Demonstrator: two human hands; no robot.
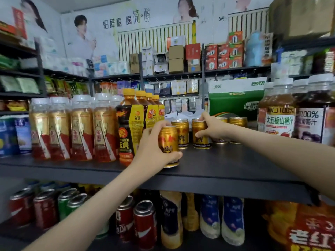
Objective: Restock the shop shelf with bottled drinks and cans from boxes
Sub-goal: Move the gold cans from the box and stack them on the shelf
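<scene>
On the dark shelf board (226, 165) my left hand (154, 145) is wrapped around a gold Red Bull can (168, 142) at the front edge, its base touching the board. My right hand (212, 127) grips a second gold can (200, 140) further back, fingers over its top and side. A third gold can (181, 133) stands between them, and more gold cans (237, 124) stand behind to the right.
Hi-Tiger bottles (130, 127) and red-gold tea bottles (81, 129) stand left of the cans. Large juice bottles (279, 113) stand at the right, a green carton (233, 104) behind. Cola cans (145, 223) and bottles fill the shelf below.
</scene>
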